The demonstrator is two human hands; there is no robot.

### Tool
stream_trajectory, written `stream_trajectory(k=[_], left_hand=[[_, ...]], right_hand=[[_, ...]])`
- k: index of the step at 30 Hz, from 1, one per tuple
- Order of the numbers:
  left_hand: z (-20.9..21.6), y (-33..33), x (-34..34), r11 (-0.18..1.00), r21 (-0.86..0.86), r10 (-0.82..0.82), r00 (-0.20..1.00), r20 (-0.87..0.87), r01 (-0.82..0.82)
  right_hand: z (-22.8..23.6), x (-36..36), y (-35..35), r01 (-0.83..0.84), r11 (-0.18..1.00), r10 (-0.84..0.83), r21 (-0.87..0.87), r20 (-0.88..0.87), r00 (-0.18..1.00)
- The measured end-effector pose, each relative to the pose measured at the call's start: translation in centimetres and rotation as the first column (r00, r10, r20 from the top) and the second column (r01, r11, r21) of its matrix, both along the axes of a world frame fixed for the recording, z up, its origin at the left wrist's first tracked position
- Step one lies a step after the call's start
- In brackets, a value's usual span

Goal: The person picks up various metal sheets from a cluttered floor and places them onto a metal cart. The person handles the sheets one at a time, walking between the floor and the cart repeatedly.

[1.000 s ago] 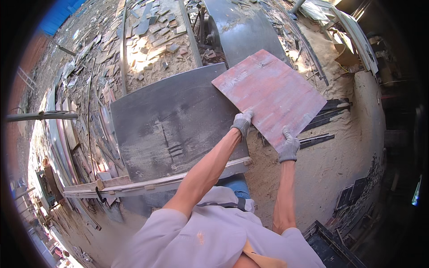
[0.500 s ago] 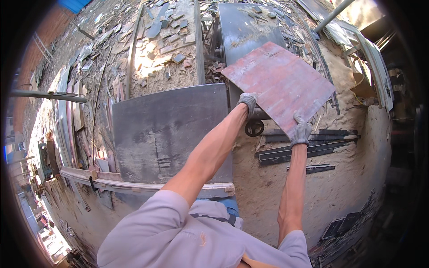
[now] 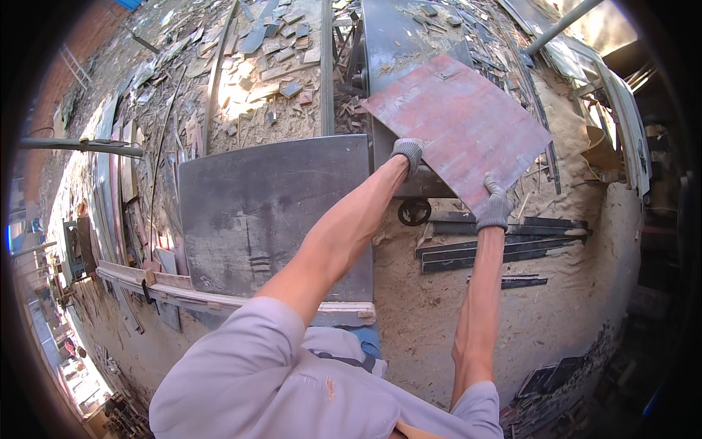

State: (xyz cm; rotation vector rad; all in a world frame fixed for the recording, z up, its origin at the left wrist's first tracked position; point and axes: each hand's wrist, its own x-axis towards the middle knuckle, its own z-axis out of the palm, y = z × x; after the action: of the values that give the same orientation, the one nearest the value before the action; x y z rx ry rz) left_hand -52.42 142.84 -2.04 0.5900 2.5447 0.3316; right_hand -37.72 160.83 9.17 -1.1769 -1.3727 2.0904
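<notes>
A reddish, pale-smeared square panel [image 3: 461,124], which looks like plywood, is held out in front of me at a slant. Its far part overlaps a dark metal tabletop [image 3: 398,36]. My left hand [image 3: 409,152], in a grey knit glove, grips the panel's left edge, with most fingers hidden under it. My right hand [image 3: 495,203], gloved alike, clasps the near right edge with the thumb on top. Left of the panel lies a large dark sheet [image 3: 278,212] with a scuffed, dusty surface. A black handwheel [image 3: 414,212] sits just below the panel's left edge.
Dark boards [image 3: 504,245] lie stacked on the dusty ground at right. A pale wooden rail [image 3: 219,298] runs along the dark sheet's near edge. Wood offcuts [image 3: 281,69] cover the ground beyond. A metal pole [image 3: 80,145] juts in from the left, another pole [image 3: 563,28] at the upper right.
The panel has shifted slightly to the right in view, with both hands still gripping it. The surroundings have shifted a little as the view moved.
</notes>
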Motion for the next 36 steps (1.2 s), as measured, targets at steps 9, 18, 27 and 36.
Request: stream_trajectory(k=[9, 18, 27, 36], left_hand=[[-0.8, -4.5, -3.0, 0.983, -0.136, -0.136, 0.986, -0.094, 0.123], [-8.0, -3.2, 0.0, 0.978, 0.029, 0.209, 0.960, -0.188, -0.207], [-5.5, 1.2, 3.1, 0.948, 0.058, 0.319, 0.939, -0.128, -0.314], [1.2, 0.8, 3.2, 0.946, 0.063, 0.324, 0.936, -0.136, -0.319]], right_hand=[[-0.1, -2.5, -2.8, -0.037, 0.990, 0.030, 0.134, 0.056, 0.998], [-1.0, 0.2, -1.6, -0.101, 0.991, 0.095, 0.085, 0.070, 0.993], [-0.8, -0.1, 3.1, -0.244, 0.969, 0.243, 0.044, 0.024, 0.970], [-1.9, -2.5, 4.8, -0.313, 0.930, 0.289, 0.191, 0.144, 0.946]])
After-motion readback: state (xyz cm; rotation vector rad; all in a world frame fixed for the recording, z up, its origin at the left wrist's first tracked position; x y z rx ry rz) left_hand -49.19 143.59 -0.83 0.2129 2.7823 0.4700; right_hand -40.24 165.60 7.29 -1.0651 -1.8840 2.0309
